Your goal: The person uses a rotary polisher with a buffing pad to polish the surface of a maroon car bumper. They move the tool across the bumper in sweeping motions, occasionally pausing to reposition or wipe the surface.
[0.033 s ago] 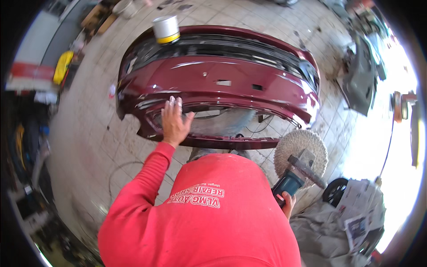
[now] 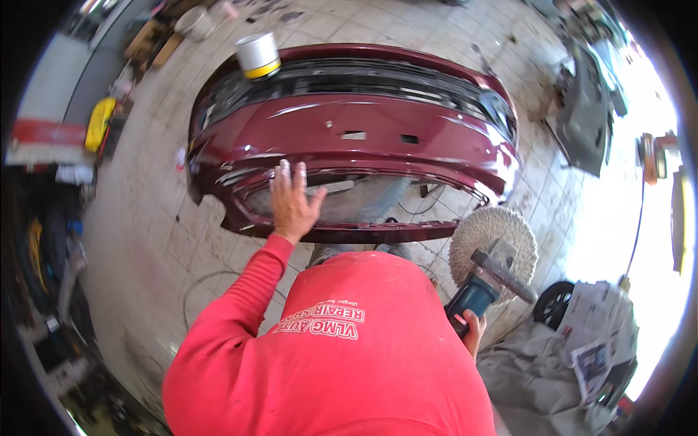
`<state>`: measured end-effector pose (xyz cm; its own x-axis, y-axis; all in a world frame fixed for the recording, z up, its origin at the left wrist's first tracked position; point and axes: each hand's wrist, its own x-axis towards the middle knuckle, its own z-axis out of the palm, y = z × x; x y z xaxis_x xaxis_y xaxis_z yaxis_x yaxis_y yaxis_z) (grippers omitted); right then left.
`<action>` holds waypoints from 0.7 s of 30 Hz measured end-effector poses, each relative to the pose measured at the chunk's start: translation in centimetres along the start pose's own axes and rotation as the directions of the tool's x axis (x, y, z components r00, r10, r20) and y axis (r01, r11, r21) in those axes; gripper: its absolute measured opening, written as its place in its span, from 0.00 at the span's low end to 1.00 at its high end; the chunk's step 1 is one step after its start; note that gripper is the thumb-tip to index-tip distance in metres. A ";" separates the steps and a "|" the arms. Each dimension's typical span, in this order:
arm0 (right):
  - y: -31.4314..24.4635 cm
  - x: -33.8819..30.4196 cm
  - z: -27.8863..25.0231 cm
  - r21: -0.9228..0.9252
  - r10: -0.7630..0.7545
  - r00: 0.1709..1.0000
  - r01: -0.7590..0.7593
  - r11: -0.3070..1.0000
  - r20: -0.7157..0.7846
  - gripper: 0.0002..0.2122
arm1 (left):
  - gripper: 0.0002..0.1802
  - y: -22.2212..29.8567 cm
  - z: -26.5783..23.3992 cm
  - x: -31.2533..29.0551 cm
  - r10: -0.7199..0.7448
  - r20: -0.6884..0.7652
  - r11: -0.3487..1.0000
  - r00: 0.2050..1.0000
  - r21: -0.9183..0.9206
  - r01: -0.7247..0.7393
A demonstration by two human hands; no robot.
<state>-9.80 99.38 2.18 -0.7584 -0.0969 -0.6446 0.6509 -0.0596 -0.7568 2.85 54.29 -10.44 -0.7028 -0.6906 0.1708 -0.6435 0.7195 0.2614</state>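
Note:
A glossy dark red car bumper (image 2: 291, 127) lies ahead of me, with black grille parts along its far side. Fingers stretched out, my left hand (image 2: 293, 207) is over the bumper's near opening, at its left part; whether it touches the bumper I cannot tell. My right hand (image 2: 474, 330) is closed around the rear of a dark polisher (image 2: 476, 292), off to the right of my body. A round, pale wool pad (image 2: 472, 243) on the polisher is turned up beside the bumper's near right corner. The white can (image 2: 257, 52) with a yellow band stands at the bumper's far left.
Grey draped cloth (image 2: 523, 374) and newspaper sheets (image 2: 596, 312) lie at the right, near a black wheel (image 2: 554, 304). Another grey bumper (image 2: 584, 116) stands at the far right. Clutter and a yellow object (image 2: 100, 123) line the left. A cable (image 2: 190, 291) runs over the tiled floor (image 2: 156, 218).
My left hand has shifted slightly right relative to the bumper, fingers still spread. The whole view has moved a little. The polisher stays in my right hand, nearly unmoved.

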 end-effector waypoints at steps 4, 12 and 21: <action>0.4 3.0 -4.3 0.044 0.001 0.998 0.001 0.999 -0.060 0.25 | 0.45 13.5 6.8 3.7 0.404 0.144 0.912 0.903 -0.134 -0.387; 2.4 5.1 -7.6 0.071 0.039 0.978 -0.025 0.997 -0.207 0.26 | 0.38 34.5 20.9 11.6 0.860 0.401 0.413 0.314 -0.187 -0.892; 9.7 7.8 -15.6 -0.044 -0.137 0.896 0.131 0.990 -0.421 0.21 | 0.33 21.6 12.5 18.0 0.526 0.040 0.849 0.849 -0.073 -0.523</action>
<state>-9.93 113.55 -11.84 -0.7839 0.3400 -0.5195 0.5437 -0.0280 -0.8388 -27.47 58.31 -13.59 -0.9478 -0.2050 0.2443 -0.1571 0.9667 0.2018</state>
